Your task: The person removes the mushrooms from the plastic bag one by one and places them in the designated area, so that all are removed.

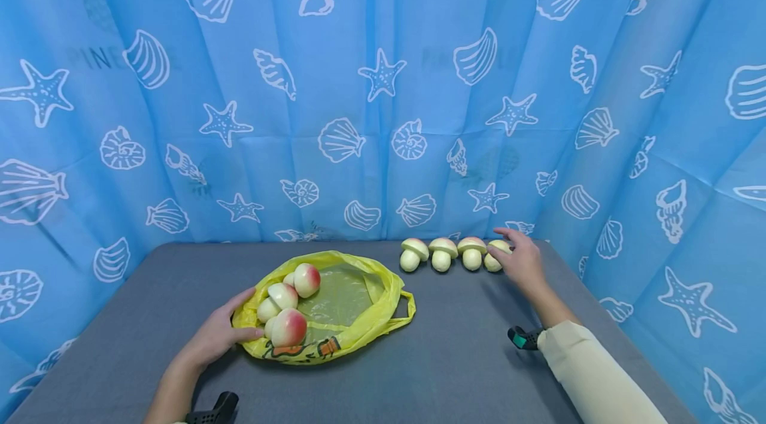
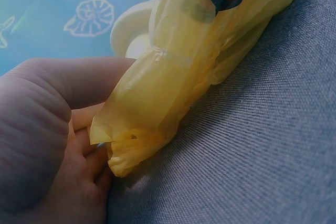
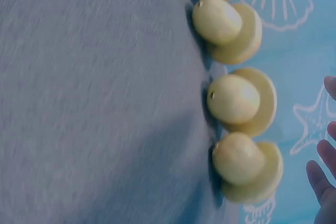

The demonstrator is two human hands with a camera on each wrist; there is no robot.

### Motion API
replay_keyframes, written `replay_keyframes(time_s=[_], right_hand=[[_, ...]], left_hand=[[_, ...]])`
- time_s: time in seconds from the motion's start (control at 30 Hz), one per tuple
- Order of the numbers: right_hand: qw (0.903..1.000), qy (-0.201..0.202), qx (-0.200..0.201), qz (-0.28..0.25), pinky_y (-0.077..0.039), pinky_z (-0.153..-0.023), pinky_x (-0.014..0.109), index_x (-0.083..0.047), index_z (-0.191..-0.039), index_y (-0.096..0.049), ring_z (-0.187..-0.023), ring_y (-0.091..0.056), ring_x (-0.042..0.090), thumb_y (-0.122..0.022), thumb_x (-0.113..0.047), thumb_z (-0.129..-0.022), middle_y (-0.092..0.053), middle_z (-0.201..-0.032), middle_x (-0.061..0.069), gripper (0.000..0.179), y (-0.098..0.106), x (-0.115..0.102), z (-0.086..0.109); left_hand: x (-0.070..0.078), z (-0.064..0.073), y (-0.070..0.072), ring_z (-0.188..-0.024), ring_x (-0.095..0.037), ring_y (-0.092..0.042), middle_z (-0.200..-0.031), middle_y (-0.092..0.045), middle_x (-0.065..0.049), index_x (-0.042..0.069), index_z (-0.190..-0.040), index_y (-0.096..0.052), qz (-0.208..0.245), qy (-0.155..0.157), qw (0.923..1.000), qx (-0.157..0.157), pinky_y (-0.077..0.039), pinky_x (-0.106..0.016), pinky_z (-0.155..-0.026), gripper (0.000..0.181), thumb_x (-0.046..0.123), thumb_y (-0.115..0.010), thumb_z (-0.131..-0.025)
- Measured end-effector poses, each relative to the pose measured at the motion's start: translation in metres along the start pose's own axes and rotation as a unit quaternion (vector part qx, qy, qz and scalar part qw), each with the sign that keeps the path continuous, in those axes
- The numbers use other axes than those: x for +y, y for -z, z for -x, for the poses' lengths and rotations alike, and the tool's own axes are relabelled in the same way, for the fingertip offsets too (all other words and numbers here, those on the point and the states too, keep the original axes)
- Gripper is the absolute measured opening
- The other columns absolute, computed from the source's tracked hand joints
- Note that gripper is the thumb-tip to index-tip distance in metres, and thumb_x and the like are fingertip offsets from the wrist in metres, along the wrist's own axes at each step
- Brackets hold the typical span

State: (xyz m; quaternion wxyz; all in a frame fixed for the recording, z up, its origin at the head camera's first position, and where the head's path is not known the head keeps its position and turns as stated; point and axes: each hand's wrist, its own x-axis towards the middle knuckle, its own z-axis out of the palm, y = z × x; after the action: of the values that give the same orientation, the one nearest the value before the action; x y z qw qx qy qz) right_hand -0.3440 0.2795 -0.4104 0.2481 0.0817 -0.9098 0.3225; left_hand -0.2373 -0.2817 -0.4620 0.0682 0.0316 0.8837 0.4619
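Note:
My left hand (image 1: 215,331) grips the left rim of a yellow plastic bag (image 1: 365,337), its thumb inside and other fingers outside. The bag lies with its mouth spread, and three toy mushrooms with pink-tinged caps, one a white mushroom (image 1: 288,327), sit at its left side. In the left wrist view, gathered yellow plastic (image 2: 152,93) lies between thumb and fingers. My right hand (image 1: 523,264) reaches over the rightmost mushroom (image 1: 494,262) of a row, fingers spread. The right wrist view shows its fingertips (image 3: 317,177) apart from the nearest mushroom (image 3: 239,158).
Several mushrooms stand in a row at the table's back edge, among them a left-end mushroom (image 1: 411,258). A grey cloth-covered table (image 1: 443,357) lies below. A blue curtain (image 1: 383,165) with white shell prints hangs right behind it.

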Motion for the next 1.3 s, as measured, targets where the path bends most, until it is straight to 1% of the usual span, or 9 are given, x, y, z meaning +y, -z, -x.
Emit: replay_keyframes(time_s=[0.17,0.33,0.47,0.6,0.73,0.83,0.93,1.07,1.3], right_hand=[[0.9998,0.006,-0.015,-0.013,-0.044,-0.09,0.057,0.002,-0.129,-0.058,-0.116,-0.052,0.043,-0.069,-0.015,-0.091,-0.056,-0.127,0.027,0.042,-0.006,-0.014,-0.004],[0.9989,0.014,-0.043,-0.009,-0.043,-0.091,0.058,0.001,-0.13,-0.058,-0.118,-0.05,0.042,-0.067,-0.015,-0.093,-0.057,-0.128,0.025,0.042,-0.014,-0.025,-0.009],[0.9979,0.011,-0.063,-0.007,-0.042,-0.093,0.058,-0.002,-0.13,-0.058,-0.121,-0.049,0.041,-0.068,-0.018,-0.092,-0.056,-0.131,0.023,0.042,-0.021,-0.034,-0.013],[0.9975,0.012,-0.068,-0.012,-0.042,-0.094,0.056,-0.003,-0.129,-0.06,-0.121,-0.049,0.04,-0.069,-0.019,-0.091,-0.057,-0.13,0.022,0.042,-0.028,-0.045,-0.016],[0.9968,0.023,-0.071,-0.028,-0.044,-0.093,0.053,-0.003,-0.128,-0.061,-0.117,-0.052,0.038,-0.07,-0.018,-0.091,-0.059,-0.127,0.02,0.041,-0.037,-0.053,-0.017],[0.9955,0.035,-0.081,-0.034,-0.045,-0.091,0.052,-0.003,-0.128,-0.061,-0.115,-0.054,0.036,-0.069,-0.019,-0.092,-0.06,-0.125,0.018,0.04,-0.044,-0.058,-0.018],[0.9937,0.037,-0.099,-0.037,-0.046,-0.091,0.05,-0.006,-0.128,-0.062,-0.115,-0.054,0.034,-0.069,-0.022,-0.092,-0.061,-0.125,0.015,0.039,-0.05,-0.065,-0.019],[0.9893,0.043,-0.131,-0.047,-0.046,-0.093,0.049,-0.008,-0.126,-0.063,-0.116,-0.055,0.034,-0.069,-0.023,-0.092,-0.061,-0.125,0.013,0.037,-0.057,-0.08,-0.019],[0.9818,0.071,-0.166,-0.059,-0.048,-0.088,0.047,-0.006,-0.125,-0.063,-0.111,-0.058,0.033,-0.068,-0.02,-0.093,-0.063,-0.121,0.015,0.036,-0.071,-0.105,-0.02]], left_hand=[[0.0,0.0,0.0,-0.137,-0.053,-0.018,-0.153,-0.019,-0.033,-0.001,-0.153,-0.021,0.0,-0.001,1.0,0.0,-0.018,-0.067,-0.107,0.096,0.035,-0.075,-0.083],[0.0,0.001,0.0,-0.137,-0.053,-0.019,-0.153,-0.02,-0.033,-0.001,-0.153,-0.021,0.0,-0.004,1.0,0.0,-0.019,-0.067,-0.107,0.095,0.034,-0.075,-0.083],[-0.001,0.001,0.0,-0.137,-0.053,-0.019,-0.153,-0.02,-0.033,0.0,-0.153,-0.021,0.0,-0.004,1.0,0.0,-0.019,-0.067,-0.106,0.095,0.034,-0.075,-0.083],[0.0,0.0,0.0,-0.137,-0.053,-0.019,-0.153,-0.019,-0.033,0.0,-0.153,-0.021,-0.003,0.0,1.0,0.0,-0.019,-0.067,-0.106,0.095,0.035,-0.075,-0.083],[0.001,-0.001,0.0,-0.136,-0.053,-0.019,-0.152,-0.019,-0.034,0.0,-0.153,-0.021,-0.007,0.002,1.0,0.0,-0.02,-0.067,-0.106,0.096,0.036,-0.075,-0.083],[0.0,-0.001,0.0,-0.137,-0.052,-0.019,-0.153,-0.019,-0.033,0.0,-0.153,-0.021,-0.005,0.003,1.0,0.0,-0.019,-0.067,-0.106,0.096,0.035,-0.075,-0.083],[0.0,0.0,0.0,-0.137,-0.052,-0.019,-0.153,-0.019,-0.033,0.0,-0.153,-0.021,-0.004,0.003,1.0,0.0,-0.019,-0.066,-0.107,0.096,0.035,-0.075,-0.083],[0.001,0.001,0.0,-0.137,-0.052,-0.019,-0.153,-0.019,-0.033,0.0,-0.153,-0.021,-0.001,0.002,1.0,-0.001,-0.019,-0.067,-0.107,0.096,0.035,-0.075,-0.083],[0.003,0.002,0.001,-0.137,-0.052,-0.018,-0.153,-0.018,-0.033,-0.001,-0.153,-0.02,0.006,0.002,1.0,-0.004,-0.019,-0.067,-0.107,0.095,0.034,-0.075,-0.083]])
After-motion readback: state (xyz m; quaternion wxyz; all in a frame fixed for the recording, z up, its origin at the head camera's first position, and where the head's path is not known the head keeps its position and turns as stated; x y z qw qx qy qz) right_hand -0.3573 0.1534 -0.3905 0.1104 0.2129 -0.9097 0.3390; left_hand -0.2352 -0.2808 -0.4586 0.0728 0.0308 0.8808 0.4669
